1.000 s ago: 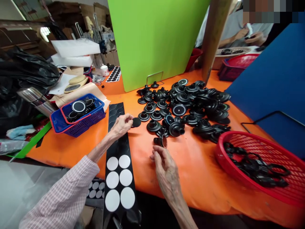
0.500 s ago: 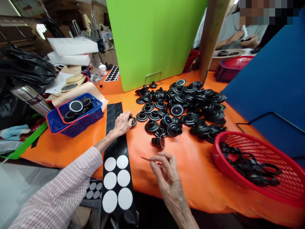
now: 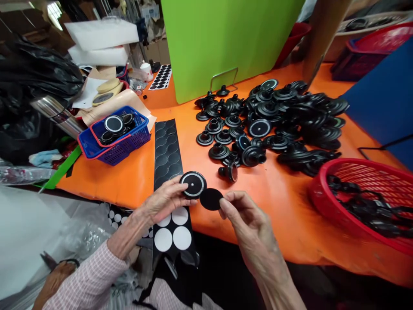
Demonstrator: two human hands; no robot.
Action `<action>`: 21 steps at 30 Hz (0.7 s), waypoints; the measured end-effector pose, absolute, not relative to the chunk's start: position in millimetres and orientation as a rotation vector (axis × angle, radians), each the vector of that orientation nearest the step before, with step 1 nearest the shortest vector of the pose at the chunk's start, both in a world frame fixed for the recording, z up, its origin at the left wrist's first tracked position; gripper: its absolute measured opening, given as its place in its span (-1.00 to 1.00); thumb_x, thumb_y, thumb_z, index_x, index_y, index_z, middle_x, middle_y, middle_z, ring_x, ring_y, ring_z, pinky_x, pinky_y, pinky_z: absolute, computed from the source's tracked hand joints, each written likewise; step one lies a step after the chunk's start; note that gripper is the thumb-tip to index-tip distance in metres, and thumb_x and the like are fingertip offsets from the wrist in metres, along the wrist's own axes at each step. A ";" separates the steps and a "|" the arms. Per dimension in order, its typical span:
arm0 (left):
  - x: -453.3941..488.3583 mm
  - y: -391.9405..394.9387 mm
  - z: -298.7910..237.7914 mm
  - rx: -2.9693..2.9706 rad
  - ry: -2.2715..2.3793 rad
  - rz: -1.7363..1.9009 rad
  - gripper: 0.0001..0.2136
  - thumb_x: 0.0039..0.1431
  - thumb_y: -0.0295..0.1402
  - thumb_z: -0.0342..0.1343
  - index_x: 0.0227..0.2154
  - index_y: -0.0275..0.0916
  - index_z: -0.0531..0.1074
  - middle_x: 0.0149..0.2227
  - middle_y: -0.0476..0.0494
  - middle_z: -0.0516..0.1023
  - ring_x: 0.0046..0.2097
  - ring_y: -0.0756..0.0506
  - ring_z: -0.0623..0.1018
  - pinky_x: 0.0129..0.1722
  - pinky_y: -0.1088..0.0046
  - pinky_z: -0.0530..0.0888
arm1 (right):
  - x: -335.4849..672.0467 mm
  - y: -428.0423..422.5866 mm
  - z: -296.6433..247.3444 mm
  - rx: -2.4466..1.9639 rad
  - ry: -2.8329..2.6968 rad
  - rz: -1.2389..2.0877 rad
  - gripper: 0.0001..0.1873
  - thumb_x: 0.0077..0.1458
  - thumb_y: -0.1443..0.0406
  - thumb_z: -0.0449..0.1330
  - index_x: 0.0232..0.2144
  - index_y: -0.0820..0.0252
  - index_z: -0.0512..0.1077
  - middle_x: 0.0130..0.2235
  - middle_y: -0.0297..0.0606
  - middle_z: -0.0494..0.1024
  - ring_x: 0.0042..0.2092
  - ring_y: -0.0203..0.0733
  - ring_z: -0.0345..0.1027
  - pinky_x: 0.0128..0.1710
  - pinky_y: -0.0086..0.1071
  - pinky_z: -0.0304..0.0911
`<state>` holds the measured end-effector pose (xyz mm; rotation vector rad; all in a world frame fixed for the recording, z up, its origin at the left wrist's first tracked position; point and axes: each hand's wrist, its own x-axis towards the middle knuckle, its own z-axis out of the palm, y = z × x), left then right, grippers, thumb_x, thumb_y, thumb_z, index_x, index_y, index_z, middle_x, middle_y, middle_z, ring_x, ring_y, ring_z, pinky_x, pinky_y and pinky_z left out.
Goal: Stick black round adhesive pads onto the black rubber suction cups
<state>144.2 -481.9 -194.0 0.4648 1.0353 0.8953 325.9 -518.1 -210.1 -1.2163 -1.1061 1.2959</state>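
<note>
My left hand [image 3: 164, 199] grips a black round part [image 3: 192, 184] whose flat face, with a white ring, is turned up. Just right of it my right hand [image 3: 248, 219] pinches a thin black disc [image 3: 211, 199] by its edge, almost touching the part. Both are held over the near edge of the orange table [image 3: 274, 215]. Under my left hand lies a long black sticker sheet [image 3: 167, 150] with embossed circles at the far end and white circles near me. A pile of black round parts [image 3: 274, 120] covers the table's middle.
A blue basket [image 3: 112, 137] with finished ringed parts stands at the left. A red basket [image 3: 364, 202] with black rings sits at the right. A green board [image 3: 226, 38] and a blue board [image 3: 380, 99] stand behind. Black bags and white foam clutter the far left.
My left hand picked up a black part from the table and brought it near. My right hand now holds a black disc beside it. The camera tilted down and closer.
</note>
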 end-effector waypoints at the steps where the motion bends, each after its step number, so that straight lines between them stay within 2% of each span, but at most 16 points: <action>1: 144.5 -485.8 -194.1 0.530 1.056 0.905 -0.75 -0.02 -0.44 0.27 -0.23 -0.30 0.48 -0.23 -0.15 0.53 -0.24 -0.05 0.52 -0.22 0.35 0.53 | 324.4 -518.0 -210.0 -1.210 -1.035 1.379 -0.73 0.07 0.08 0.24 -0.40 0.14 0.35 -0.46 -0.38 0.34 -0.43 -0.34 0.22 -0.46 -0.50 0.20; 4: 144.8 -493.9 -194.8 0.632 1.057 0.943 -0.64 0.00 -0.39 0.29 -0.09 -0.24 0.46 -0.13 -0.16 0.51 -0.19 -0.09 0.54 -0.23 0.29 0.56 | 317.6 -516.7 -214.0 -1.219 -0.899 1.454 -0.68 -0.01 0.05 0.29 -0.42 0.15 0.37 -0.42 -0.37 0.32 -0.39 -0.33 0.21 -0.42 -0.49 0.20; 9: 144.0 -499.7 -198.8 0.654 1.003 0.919 -0.58 -0.01 -0.43 0.28 -0.03 -0.21 0.46 -0.01 -0.19 0.50 -0.09 -0.16 0.56 -0.18 0.29 0.57 | 300.9 -514.9 -224.2 -1.258 -0.862 1.257 -0.71 -0.04 0.06 0.29 -0.44 0.16 0.44 -0.19 -0.25 0.38 -0.12 -0.19 0.31 -0.13 -0.32 0.26; 12: 143.6 -500.8 -201.7 0.652 0.972 0.907 -0.57 -0.02 -0.45 0.27 -0.02 -0.22 0.48 -0.01 -0.20 0.51 -0.11 -0.16 0.58 -0.19 0.31 0.57 | 293.7 -514.9 -226.3 -1.311 -0.893 1.186 -0.71 -0.01 0.06 0.25 -0.48 0.18 0.44 -0.13 -0.20 0.39 -0.08 -0.14 0.32 -0.13 -0.27 0.28; 21: 145.2 -500.8 -205.0 0.637 0.979 0.896 -0.54 -0.02 -0.51 0.23 0.02 -0.22 0.47 -0.09 -0.20 0.57 -0.14 -0.12 0.58 -0.21 0.37 0.56 | 287.4 -516.0 -229.9 -1.310 -0.864 1.166 -0.73 -0.01 0.09 0.25 -0.48 0.18 0.45 -0.16 -0.21 0.37 -0.11 -0.18 0.31 -0.13 -0.28 0.29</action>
